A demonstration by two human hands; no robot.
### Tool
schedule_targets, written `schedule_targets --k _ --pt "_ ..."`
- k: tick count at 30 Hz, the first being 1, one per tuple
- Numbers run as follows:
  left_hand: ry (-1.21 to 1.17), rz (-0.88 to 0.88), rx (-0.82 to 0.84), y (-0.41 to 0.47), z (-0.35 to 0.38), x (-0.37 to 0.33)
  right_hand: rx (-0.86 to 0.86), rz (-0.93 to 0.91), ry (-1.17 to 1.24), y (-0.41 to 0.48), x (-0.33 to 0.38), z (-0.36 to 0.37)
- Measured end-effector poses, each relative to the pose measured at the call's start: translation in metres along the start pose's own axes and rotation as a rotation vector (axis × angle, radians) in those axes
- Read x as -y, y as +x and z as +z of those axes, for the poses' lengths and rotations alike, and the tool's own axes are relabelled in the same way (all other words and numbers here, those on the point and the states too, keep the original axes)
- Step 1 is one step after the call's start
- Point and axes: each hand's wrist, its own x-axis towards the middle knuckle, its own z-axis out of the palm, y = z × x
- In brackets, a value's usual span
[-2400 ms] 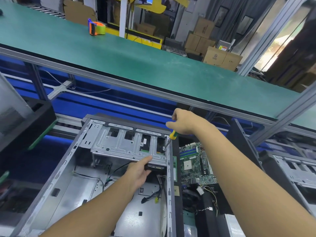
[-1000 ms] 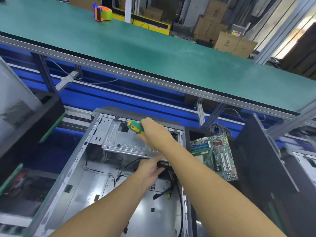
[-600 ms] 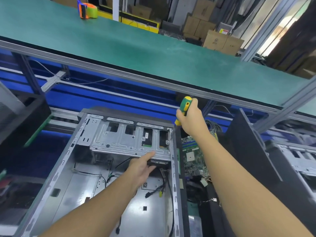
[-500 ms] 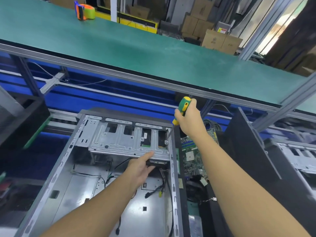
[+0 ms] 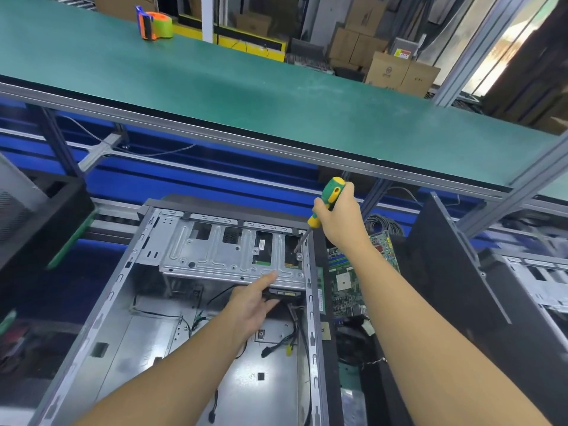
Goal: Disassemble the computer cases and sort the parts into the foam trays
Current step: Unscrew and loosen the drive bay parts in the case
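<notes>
r hand [image 5: 341,222] grips screwdriver [image 5: 330,192], tip on drive cage [image 5: 215,253]; l hand [image 5: 252,305] straight-fingered against cage front.

Head camera looks forward and down, close.

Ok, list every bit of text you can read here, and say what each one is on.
No text here can be read.
Box: round logo with print under it, too small.
Yellow label behind the boxes: blurred.
White sticker seen through the cage: too small.
Motherboard: markings too small.
</notes>
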Motion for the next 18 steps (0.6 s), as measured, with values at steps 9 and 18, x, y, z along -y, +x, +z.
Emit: schedule_targets --k 9,18 --pt "-0.010 0.016 0.010 0.0000 -0.0010 0.0016 0.015 -0.003 -0.036 -0.0010 -0.0045 -0.0017" --pt "0.000 0.020 0.014 -0.0025 -0.0007 0.0012 0.087 -0.129 -0.050 -0.0040 -0.0041 -0.0050"
